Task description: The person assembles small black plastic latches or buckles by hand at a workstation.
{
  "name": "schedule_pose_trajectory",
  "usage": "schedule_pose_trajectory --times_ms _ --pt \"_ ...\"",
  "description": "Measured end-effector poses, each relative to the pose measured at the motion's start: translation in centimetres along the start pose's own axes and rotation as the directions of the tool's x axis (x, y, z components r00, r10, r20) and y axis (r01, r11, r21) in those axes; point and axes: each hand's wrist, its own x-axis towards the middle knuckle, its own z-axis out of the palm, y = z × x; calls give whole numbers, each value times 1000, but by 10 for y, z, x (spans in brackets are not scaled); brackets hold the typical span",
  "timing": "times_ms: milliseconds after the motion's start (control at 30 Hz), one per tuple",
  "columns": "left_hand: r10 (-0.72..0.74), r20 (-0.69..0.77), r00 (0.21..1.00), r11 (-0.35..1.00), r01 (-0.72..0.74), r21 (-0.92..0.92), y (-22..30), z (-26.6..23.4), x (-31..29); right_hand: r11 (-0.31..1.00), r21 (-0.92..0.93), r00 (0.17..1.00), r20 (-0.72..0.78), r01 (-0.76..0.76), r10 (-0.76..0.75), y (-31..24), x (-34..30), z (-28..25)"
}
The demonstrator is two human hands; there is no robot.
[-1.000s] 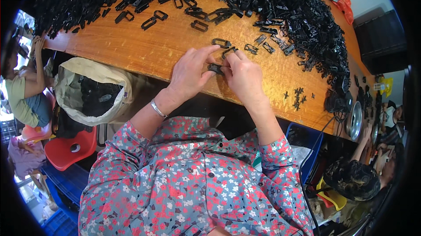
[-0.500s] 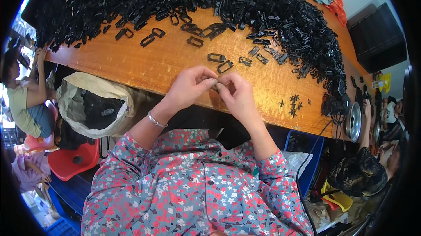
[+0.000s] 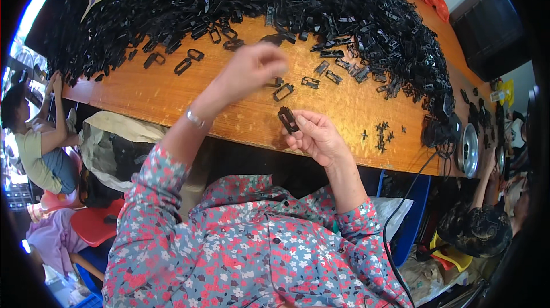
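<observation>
I have the black frame (image 3: 288,119) in the right hand (image 3: 316,137), pinched between thumb and fingers, held up over the wooden table (image 3: 355,110) just inside its front edge. Its long axis stands steep in my view: one end points away from the body and a bit left, the other back toward the body and a bit right. Its long slot is visible.

Left hand (image 3: 252,70): raised over the table, forward and left of the frame, fingers curled, motion-blurred; can't tell if it grips anything.

Just beyond the frame lies a loose frame (image 3: 283,92), apart from it, long axis slanting up to the right. A few small clips (image 3: 310,82) sit right of that.

Open room: I see bare wood right of the right hand as far as the small black crosses (image 3: 382,137), plus a wide bare strip left of the left forearm. The heap of black parts (image 3: 372,13) arcs around the far side and down the right, closing those sides off. The front edge passes under both forearms. Past the crosses, a black cable (image 3: 409,193) drops over the edge; a metal bowl (image 3: 470,150) sits farther right.
</observation>
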Motion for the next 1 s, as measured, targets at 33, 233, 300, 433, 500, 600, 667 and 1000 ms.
schedule_pose_trajectory --times_ms 33,233,300,433,500,600,667,1000 --pt "63 -163 985 982 -32 184 -8 1 19 1000 14 1000 13 8 -8 3 0 -2" --pt "135 -203 970 615 79 785 -42 6 83 1000 12 998 64 -4 3 10 -1 10" --pt "16 -168 986 573 129 809 -44 6 86 1000 5 999 49 -13 13 13 -3 10" --pt "110 -262 959 664 125 737 -32 -4 76 1000 0 999 45 -19 19 12 -6 8" --pt "70 -373 925 912 93 400 -26 -16 64 1000 -10 999 41 2 -1 10 -6 11" --pt "-89 -335 938 979 21 -201 -16 -8 28 996 10 994 49 93 -94 11 -5 16" --pt "-282 -165 945 886 191 -422 0 6 -6 988 46 988 38 145 -147 10 -6 22" --pt "-267 127 955 691 282 -666 -7 46 -89 950 137 958 29 280 -287 24 -15 31"
